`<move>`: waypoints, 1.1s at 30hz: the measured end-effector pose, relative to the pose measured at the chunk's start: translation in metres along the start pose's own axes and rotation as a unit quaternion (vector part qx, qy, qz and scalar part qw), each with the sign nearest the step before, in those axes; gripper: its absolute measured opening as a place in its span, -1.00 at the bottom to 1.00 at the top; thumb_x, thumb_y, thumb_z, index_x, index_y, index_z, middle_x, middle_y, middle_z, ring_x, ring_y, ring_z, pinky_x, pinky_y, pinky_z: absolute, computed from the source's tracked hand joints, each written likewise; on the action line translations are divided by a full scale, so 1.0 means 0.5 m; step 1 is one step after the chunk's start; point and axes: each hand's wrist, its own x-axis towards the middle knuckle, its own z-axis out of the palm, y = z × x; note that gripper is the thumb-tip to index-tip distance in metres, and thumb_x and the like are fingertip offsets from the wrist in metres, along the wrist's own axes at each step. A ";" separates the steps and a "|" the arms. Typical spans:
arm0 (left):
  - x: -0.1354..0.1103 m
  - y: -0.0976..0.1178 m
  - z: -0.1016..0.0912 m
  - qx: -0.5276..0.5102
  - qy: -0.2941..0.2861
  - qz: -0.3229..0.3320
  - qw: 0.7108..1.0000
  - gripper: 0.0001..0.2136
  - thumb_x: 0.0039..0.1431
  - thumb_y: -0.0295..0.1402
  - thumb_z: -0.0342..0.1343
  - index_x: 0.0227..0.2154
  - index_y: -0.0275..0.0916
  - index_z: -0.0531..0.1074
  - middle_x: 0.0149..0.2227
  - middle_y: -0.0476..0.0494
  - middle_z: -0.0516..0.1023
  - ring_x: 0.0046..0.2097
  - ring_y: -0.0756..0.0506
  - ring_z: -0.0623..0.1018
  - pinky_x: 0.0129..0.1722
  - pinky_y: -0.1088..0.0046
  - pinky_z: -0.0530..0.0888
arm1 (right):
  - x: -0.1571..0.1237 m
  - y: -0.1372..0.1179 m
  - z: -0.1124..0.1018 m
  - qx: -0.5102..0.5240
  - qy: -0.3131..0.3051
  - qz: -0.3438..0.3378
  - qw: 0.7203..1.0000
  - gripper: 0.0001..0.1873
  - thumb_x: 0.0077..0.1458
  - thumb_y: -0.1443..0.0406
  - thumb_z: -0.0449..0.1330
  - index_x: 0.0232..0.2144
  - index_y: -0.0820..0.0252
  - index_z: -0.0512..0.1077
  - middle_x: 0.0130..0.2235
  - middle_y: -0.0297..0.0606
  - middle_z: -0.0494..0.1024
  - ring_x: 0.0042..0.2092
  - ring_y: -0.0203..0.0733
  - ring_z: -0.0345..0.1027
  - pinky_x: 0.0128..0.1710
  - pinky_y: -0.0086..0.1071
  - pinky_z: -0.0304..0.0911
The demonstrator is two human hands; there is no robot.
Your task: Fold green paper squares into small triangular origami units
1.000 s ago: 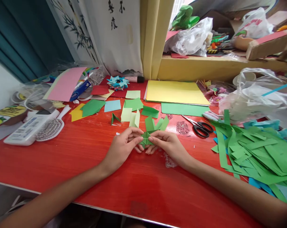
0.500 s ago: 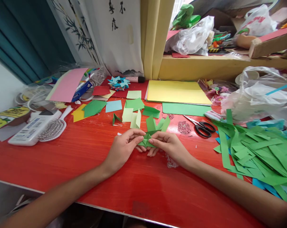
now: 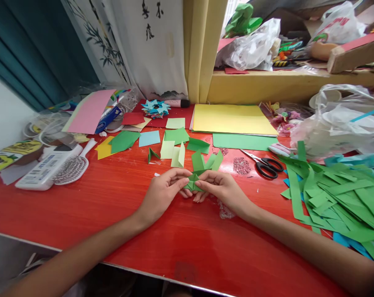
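Both my hands pinch a small folded piece of green paper above the red table. My left hand grips its left side between thumb and fingers, and my right hand grips its right side. The fingers partly cover the folds. Just behind it stand upright flaps of folded light green paper. A pale green folded piece and a dark green folded piece lie close beyond my fingers.
Black-handled scissors lie right of my hands, beside a heap of green paper strips. A yellow paper stack and a blue folded-paper ring sit at the back. A hairbrush is on the left.
The view has shifted slightly, so things sit a little to the right. My hands keep their hold on the green paper, with hardly any visible movement.
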 end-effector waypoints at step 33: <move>0.002 0.006 -0.009 -0.031 -0.033 -0.013 0.999 -0.81 0.11 -0.37 0.03 -0.21 -0.26 0.39 -0.37 -0.04 0.50 -0.39 -0.01 0.53 -0.32 0.49 0.47 | -0.003 0.002 -0.006 -0.019 -0.025 -0.002 1.000 -0.75 0.09 0.20 0.14 -0.51 0.27 0.32 -0.56 -0.29 0.49 -0.53 -0.29 0.42 -0.52 -0.46 0.33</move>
